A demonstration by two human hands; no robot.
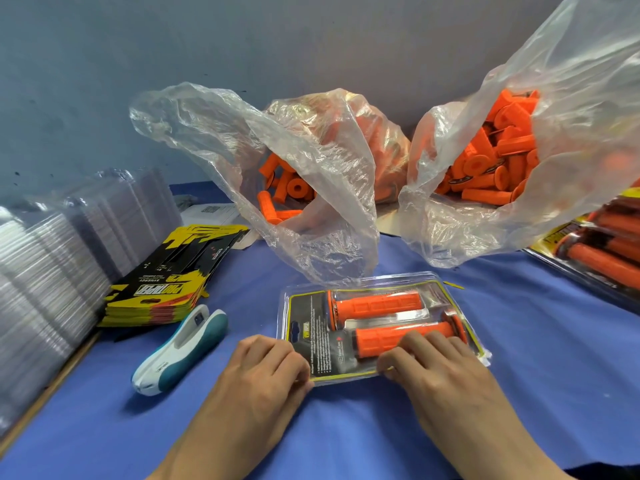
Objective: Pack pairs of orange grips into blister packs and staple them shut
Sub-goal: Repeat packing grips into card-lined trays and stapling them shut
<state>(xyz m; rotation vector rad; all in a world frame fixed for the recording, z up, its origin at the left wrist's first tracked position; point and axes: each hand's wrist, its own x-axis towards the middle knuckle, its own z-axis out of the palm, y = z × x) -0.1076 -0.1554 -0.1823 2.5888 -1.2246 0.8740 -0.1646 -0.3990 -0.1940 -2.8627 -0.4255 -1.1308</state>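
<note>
Blister pack lies flat on the blue cloth near the front of the table, straight ahead of the person, with a black and yellow card inside it. Two orange grips sit in it side by side, lengthwise from left to right: the far grip and the near grip. The left hand is at the pack's near left corner, knuckles up and fingers curled, and pinches that corner between the thumb and the bent fingers. The right hand rests on the pack's near right part, its fingers only lightly bent and laid across the plastic over the near grip, the thumb tip on the near edge; it presses and grips nothing. A white and teal stapler lies on the cloth just left of the left hand, apart from it. Beyond the stapler is a stack of printed cards, and left of that stand rows of empty clear packs. Behind the pack two clear plastic bags hold loose orange grips, the left bag and the right bag, both open at the top. Filled packs lie at the right edge.
</note>
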